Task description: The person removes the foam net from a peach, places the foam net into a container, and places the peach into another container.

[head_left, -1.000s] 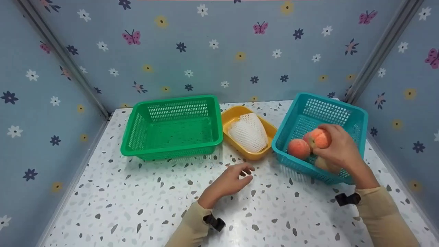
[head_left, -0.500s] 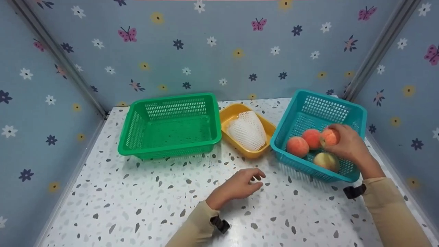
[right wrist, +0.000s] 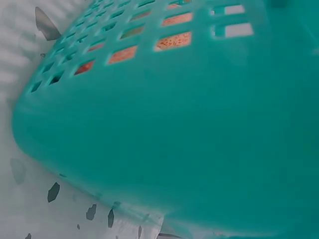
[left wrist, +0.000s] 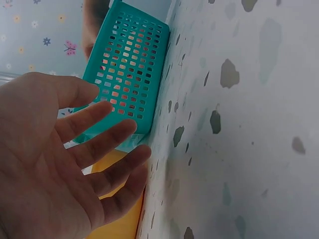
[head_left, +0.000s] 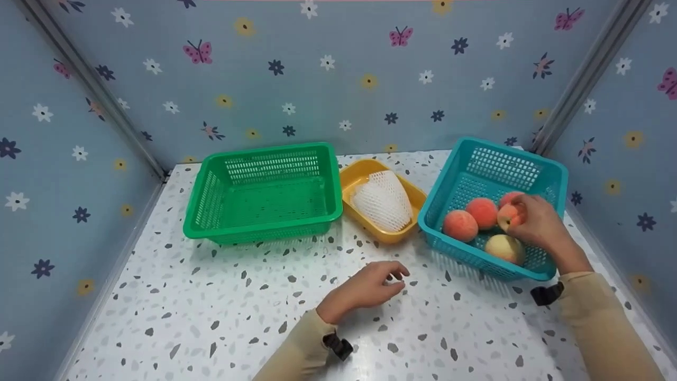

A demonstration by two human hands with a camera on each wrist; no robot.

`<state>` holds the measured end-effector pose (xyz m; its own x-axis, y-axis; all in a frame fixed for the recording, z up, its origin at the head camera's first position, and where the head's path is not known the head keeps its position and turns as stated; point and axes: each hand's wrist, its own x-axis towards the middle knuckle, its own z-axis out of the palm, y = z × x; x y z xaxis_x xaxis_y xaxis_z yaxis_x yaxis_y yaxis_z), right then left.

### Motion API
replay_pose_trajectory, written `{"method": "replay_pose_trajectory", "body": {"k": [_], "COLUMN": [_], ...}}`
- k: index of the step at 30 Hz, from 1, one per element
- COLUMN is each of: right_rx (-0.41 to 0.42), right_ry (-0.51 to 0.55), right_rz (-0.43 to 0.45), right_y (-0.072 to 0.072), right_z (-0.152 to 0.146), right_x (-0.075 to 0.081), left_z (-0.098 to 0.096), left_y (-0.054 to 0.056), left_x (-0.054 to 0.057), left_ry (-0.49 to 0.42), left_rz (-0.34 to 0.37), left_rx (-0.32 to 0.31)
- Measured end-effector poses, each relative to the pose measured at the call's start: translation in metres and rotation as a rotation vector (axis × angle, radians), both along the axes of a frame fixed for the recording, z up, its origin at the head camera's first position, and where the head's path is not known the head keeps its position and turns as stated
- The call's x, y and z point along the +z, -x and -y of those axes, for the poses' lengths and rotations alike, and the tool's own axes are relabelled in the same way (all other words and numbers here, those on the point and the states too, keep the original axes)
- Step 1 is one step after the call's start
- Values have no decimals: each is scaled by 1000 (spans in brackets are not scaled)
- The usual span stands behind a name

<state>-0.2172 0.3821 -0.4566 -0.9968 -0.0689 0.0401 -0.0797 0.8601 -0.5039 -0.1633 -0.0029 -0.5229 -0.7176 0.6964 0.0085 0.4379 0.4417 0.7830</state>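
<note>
My right hand [head_left: 542,222] reaches over the right side of the teal basket [head_left: 441,182] and pinches a peach [head_left: 508,217] between fingers and thumb. Another peach [head_left: 511,198] shows partly behind it. Two reddish peaches [head_left: 460,225] lie to the left, and a paler yellow peach [head_left: 505,248] sits near the front wall. In the right wrist view the basket's wall [right wrist: 149,134] blocks the hand from sight. My left hand [head_left: 370,284], fingers loosely bent and holding nothing, hovers at the table in front of the yellow tray; its palm [left wrist: 45,159] shows in the left wrist view.
A green basket [head_left: 264,228] stands at the left. Between the two baskets is a yellow tray [head_left: 357,172] holding white foam netting [head_left: 383,202]. Flower-patterned walls [head_left: 317,79] enclose the speckled table [head_left: 238,312] at the back and sides.
My right hand has moved to the right with the peach and down among the others, uncovering the reddish and the pale peaches. My left hand has shifted slightly right.
</note>
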Motion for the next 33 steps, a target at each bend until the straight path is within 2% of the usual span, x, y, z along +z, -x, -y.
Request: {"method": "replay_pose_trajectory", "body": {"k": [5, 16, 25, 29, 33], "right_rx": [18, -13, 2, -7, -50], "right_ry": [-14, -18, -4, -13, 6], "right_rz": [17, 60, 45, 45, 77], "right_y": [2, 6, 10, 10, 9], "right_z": [-3, -2, -2, 0, 5], "right_x": [-5, -7, -9, -6, 2], "left_z": [1, 4, 5, 6, 7], "left_y": [-1, -1, 0, 1, 2], "left_x": [-1, 0, -1, 0, 3], "left_ry": [3, 28, 35, 34, 32], "left_rz": [7, 31, 31, 33, 15], "left_rx": [0, 20, 31, 35, 34]}}
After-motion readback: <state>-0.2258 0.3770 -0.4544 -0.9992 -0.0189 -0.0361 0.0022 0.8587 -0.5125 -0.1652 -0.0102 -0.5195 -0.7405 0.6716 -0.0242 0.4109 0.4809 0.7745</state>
